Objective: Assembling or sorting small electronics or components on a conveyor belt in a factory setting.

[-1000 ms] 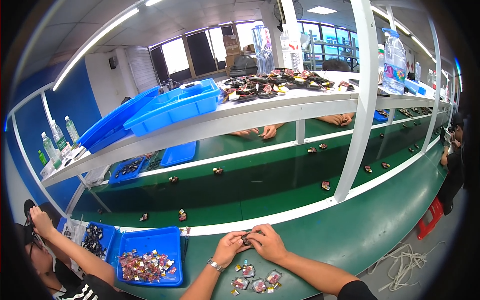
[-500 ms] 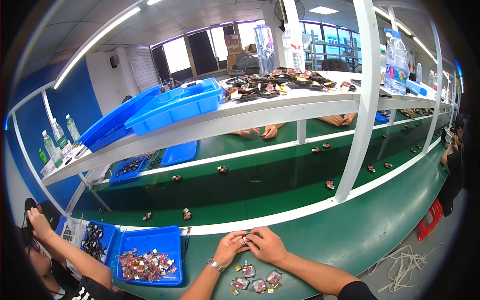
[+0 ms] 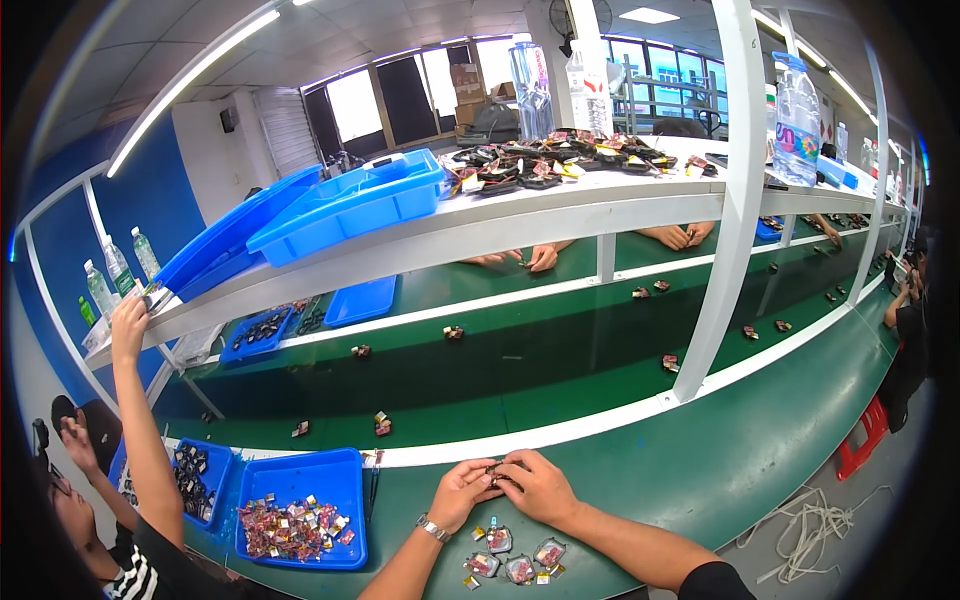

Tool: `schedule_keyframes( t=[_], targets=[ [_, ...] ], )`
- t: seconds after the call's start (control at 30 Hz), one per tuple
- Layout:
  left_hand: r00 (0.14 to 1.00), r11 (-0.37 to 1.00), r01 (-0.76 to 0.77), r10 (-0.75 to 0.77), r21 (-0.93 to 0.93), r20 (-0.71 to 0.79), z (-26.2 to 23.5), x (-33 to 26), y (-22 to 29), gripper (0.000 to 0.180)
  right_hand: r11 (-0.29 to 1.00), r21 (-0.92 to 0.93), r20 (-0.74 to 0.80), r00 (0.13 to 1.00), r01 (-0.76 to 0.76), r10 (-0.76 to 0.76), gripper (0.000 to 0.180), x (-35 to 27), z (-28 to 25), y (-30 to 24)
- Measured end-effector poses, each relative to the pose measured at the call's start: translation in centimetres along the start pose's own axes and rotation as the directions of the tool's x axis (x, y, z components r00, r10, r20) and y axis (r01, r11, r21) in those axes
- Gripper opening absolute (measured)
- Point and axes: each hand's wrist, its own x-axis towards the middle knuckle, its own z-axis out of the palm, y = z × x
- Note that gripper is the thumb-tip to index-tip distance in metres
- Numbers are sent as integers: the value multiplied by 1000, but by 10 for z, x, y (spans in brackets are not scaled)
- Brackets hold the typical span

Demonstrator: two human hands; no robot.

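Casings (image 3: 520,570), rounded, pale and red, lie clustered on the green bench (image 3: 650,470) between the forearms. Just beyond them, the left hand (image 3: 458,495) and right hand (image 3: 537,490) meet, pinching a small dark part (image 3: 493,477), mostly hidden, over the bench. Leftward, a blue tray (image 3: 345,475) holds many small red pieces (image 3: 290,528). Farther off, a green belt (image 3: 500,415) runs below a white shelf (image 3: 480,230) bearing heaped dark parts (image 3: 540,166).

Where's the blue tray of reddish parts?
In the head view, the blue tray stands left of the left hand, just right of the tray of black parts.
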Motion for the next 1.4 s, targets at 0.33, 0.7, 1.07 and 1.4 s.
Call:
schedule_keyframes(
  t=[0.33, 0.7, 1.07, 1.4],
  targets=[
    [994, 993, -25, 37, 119, -100, 8, -1, -4, 27, 976, 200, -20, 995, -90, 95, 15, 1, 4, 5],
    [999, 988, -19, 26, 155, -43, 8, -2, -3, 31, 847, 406, 111, 939, -343, 326, 11, 4, 3, 10],
    [999, 992, -25, 31, 121, -44, 5, -1, -3, 31, 1000, 19, -8, 1000, 14, -14, 15, 5, -2, 5],
    [1000, 994, -17, 19, 107, -11, 6, -1, -2, 32, 998, 59, 179, 983, 22, -33, 19, 6, -7, 12]
  ],
)
